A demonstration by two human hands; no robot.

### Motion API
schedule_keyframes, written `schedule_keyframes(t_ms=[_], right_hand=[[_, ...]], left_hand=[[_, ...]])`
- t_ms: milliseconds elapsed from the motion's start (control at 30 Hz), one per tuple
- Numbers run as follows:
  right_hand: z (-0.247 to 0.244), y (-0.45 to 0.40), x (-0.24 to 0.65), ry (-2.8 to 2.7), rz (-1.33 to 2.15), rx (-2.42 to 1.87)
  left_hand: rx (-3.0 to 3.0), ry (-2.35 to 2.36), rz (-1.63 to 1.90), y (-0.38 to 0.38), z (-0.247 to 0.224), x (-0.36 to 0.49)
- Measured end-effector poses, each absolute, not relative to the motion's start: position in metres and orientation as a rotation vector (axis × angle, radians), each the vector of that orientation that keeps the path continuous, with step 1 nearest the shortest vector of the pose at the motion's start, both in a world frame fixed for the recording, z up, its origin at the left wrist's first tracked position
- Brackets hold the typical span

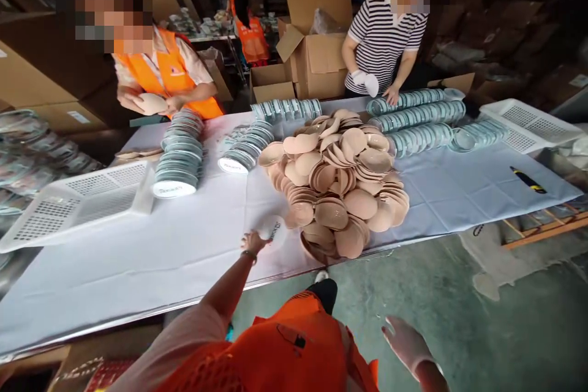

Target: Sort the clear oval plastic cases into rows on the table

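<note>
A table [441, 190] is spread with pale cloth [138, 263]. Beige cups [331, 214] are heaped from its middle to the near edge, round greenish packs [181, 156] are stacked toward the far edge, and a black-and-yellow tool [528, 179] is laid near the right edge.

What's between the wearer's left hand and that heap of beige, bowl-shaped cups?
Head view: a white round piece with dark lettering, touched by the left hand, is between that hand and the heap.

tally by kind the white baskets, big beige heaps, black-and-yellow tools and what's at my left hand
White baskets: 2
Big beige heap: 1
Black-and-yellow tool: 1
White lettered disc at left hand: 1
Total: 5
</note>
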State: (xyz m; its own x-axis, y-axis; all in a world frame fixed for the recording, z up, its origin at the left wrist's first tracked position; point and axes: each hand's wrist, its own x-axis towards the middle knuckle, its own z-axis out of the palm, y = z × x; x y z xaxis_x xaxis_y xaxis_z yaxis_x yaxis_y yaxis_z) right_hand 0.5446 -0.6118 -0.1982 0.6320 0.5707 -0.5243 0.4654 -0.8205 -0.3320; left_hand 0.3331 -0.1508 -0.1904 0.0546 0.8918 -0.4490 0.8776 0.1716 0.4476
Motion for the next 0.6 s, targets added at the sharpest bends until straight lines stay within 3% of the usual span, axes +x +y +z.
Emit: schedule_keyframes(t_ms=[267,400,500,600], right_hand=[[-0.151,-0.542,0.678,-1.172,0.954,-2.567],[-0.145,-0.551,0.742,-1.239,1.088,-2.540],[-0.143,-0.561,0.797,-1.216,1.113,-2.565],[-0.144,-0.569,0.858,-1.133,1.050,-2.605]], left_hand=[[1.222,1.968,0.756,-0.171,-0.137,0.362],[1.184,1.532,1.043,-0.186,-0.098,0.438],[1.269,1.178,0.877,-0.243,-0.089,0.542],[1.513,0.825,0.456,-0.327,-0.105,0.661]])
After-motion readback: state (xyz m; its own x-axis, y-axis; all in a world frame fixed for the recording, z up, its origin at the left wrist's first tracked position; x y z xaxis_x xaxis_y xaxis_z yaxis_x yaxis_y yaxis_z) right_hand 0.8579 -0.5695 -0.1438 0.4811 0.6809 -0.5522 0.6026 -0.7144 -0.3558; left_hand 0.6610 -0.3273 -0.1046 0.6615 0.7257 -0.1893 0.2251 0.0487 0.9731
